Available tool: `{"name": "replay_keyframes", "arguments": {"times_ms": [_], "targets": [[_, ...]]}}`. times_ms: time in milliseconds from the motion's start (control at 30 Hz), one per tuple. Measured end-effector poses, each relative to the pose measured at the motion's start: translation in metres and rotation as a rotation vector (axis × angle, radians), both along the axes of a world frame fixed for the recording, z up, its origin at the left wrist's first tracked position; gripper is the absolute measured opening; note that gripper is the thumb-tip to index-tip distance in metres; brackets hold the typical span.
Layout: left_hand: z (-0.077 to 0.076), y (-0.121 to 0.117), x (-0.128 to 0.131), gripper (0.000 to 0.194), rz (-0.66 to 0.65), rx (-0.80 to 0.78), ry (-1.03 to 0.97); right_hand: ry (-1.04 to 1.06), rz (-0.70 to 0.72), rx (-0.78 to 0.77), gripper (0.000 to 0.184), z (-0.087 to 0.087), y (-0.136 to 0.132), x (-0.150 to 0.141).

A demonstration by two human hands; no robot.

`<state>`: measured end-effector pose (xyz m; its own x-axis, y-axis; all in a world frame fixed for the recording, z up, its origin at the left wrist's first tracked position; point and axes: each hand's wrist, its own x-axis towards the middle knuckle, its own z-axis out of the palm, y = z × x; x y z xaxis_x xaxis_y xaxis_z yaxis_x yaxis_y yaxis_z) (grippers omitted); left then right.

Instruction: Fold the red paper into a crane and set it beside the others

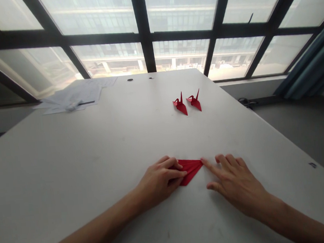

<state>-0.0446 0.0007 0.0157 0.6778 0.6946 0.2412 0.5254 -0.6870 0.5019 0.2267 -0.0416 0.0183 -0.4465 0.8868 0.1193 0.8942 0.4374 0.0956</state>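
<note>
A piece of folded red origami paper [190,167] lies flat on the white table, with crease lines running to a narrow point on its right. My left hand [162,177] holds it down, fingers bent and tips pressed on its left part, which they hide. From the other side, my right hand [232,179] touches the pointed right tip with its stretched index finger. The thumb and the other fingers of that hand are spread, with nothing between them. Farther back stand two red paper cranes, a left one [181,107] and a right one [195,103].
White paper sheets [87,91] lie at the table's far left, with a dark pen-like stick [87,102] on them. A dark round disc [130,79] sits near the far edge. Windows rise behind the table [68,156]; a blue curtain [310,61] hangs at right.
</note>
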Motion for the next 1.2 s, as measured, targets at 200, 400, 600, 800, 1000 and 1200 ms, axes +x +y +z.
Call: {"name": "replay_keyframes", "arguments": {"times_ms": [200,400,600,800,1000,1200], "targets": [[-0.001,0.0,0.001,0.022,0.004,0.013,-0.005,0.044,-0.099,0.052,0.055,0.0,0.008,-0.001],[-0.001,-0.001,0.001,0.022,0.002,0.036,0.02,0.135,0.225,-0.041,0.078,-0.007,0.005,-0.019],[0.003,-0.001,-0.003,0.029,-0.028,0.011,0.016,0.187,0.294,-0.134,0.087,-0.018,0.002,-0.022],[0.018,-0.004,-0.007,0.039,-0.123,0.037,0.124,0.189,0.291,-0.12,0.089,-0.02,0.002,-0.021],[0.021,-0.013,-0.012,0.049,-0.151,0.108,0.302,0.176,0.3,-0.1,0.087,-0.02,0.002,-0.022],[0.012,-0.024,-0.026,0.065,-0.085,0.167,0.43,0.173,0.296,-0.083,0.085,-0.022,0.003,-0.023]]}}
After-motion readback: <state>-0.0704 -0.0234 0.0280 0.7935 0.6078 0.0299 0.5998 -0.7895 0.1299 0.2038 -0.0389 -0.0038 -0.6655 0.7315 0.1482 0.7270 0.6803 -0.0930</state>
